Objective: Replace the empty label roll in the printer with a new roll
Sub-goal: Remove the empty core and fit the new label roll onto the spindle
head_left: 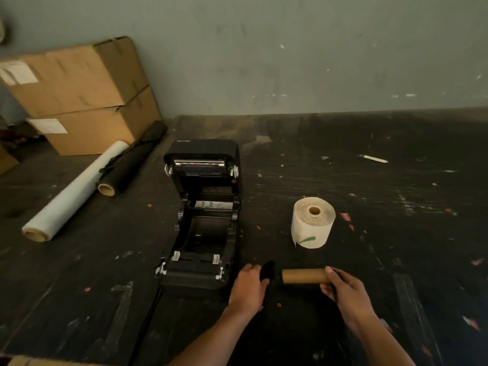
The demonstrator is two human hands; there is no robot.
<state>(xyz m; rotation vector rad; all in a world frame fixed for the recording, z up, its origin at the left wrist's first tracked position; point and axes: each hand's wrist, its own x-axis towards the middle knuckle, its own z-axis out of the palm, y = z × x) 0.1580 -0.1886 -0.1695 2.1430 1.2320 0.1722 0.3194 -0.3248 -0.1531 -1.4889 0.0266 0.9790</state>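
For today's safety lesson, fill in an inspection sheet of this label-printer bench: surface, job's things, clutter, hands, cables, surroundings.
Surface: dark table, scuffed, littered with paper scraps.
Job's things: printer lid open, bay empty; new label roll standing on end to its right; empty cardboard core.
Clutter: white film roll, black roll, pen-like stick.
Hands: left hand grips a black holder part; right hand holds the core's end.
Cables: black cable from the printer's front.
Surroundings: stacked cardboard boxes, grey wall.
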